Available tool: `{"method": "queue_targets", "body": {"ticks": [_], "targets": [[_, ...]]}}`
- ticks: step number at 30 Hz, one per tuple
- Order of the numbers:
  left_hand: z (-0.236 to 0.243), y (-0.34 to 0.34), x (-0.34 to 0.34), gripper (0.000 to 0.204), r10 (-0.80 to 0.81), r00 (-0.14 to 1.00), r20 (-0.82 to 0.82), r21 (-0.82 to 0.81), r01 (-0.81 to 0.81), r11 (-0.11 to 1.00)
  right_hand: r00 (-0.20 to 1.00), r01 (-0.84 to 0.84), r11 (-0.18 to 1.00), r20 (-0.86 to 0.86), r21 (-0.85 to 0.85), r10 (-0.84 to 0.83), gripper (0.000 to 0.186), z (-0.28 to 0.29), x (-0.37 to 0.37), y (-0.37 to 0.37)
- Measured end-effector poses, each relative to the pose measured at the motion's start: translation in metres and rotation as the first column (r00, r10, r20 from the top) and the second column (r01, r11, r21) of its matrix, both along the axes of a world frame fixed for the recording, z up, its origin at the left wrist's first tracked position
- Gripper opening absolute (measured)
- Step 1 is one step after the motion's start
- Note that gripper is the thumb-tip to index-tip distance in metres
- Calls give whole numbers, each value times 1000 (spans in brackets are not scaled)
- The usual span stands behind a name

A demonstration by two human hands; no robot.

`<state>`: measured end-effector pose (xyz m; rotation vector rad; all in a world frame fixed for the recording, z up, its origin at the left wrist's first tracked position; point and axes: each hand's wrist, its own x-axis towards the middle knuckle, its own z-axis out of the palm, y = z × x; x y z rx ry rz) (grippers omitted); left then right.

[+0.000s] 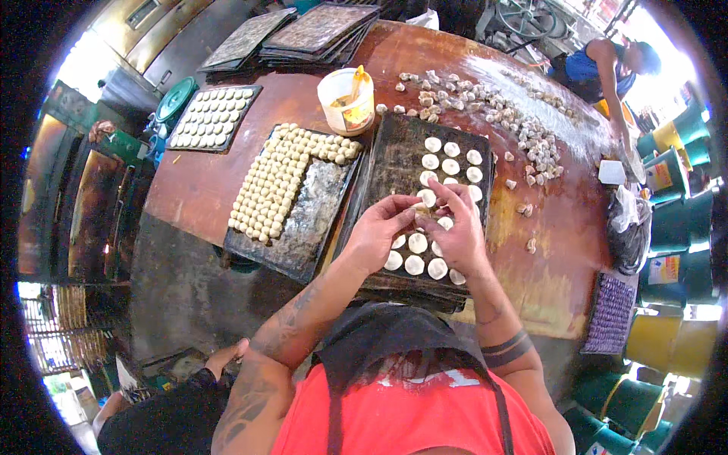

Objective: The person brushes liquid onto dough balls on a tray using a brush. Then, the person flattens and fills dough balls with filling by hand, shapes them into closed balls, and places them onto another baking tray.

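Over a dark baking tray [390,152], my left hand [379,231] and my right hand [459,239] meet with their fingertips pinched together. Between them is a small pale dough piece [422,212], mostly covered by the fingers. Rows of flat white dough rounds [417,243] lie on this tray, beyond my hands and under them. To the left, a second dark tray [303,231] carries many small round dough balls [265,186] along its left and far sides. A white bucket [334,95] stands behind the trays, with an orange-handled utensil [359,82] in it.
Floury brown lumps [523,125] are scattered across the table [531,265] at the far right. Stacked trays [318,38] and another tray of dough rounds [212,117] sit farther left. A person in blue [599,72] leans in at right, near buckets [682,220]. Another person [171,413] is lower left.
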<state>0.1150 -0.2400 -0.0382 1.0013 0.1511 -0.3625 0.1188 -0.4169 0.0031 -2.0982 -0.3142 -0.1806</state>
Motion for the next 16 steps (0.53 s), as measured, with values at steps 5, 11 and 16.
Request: {"method": "queue_targets", "body": {"ticks": [5, 11, 16], "targets": [[14, -12, 9, 23, 93, 995, 43, -93, -89, 992, 899, -82, 903, -360, 421, 249, 29, -29, 15, -13], [21, -5, 17, 18, 148, 940, 306, 475, -286, 832, 908, 229, 692, -406, 684, 102, 26, -24, 18, 24], [19, 39, -14, 37, 187, 823, 536, 597, -526, 606, 999, -7, 1000, -35, 13, 8, 14, -16, 47, 67]]}}
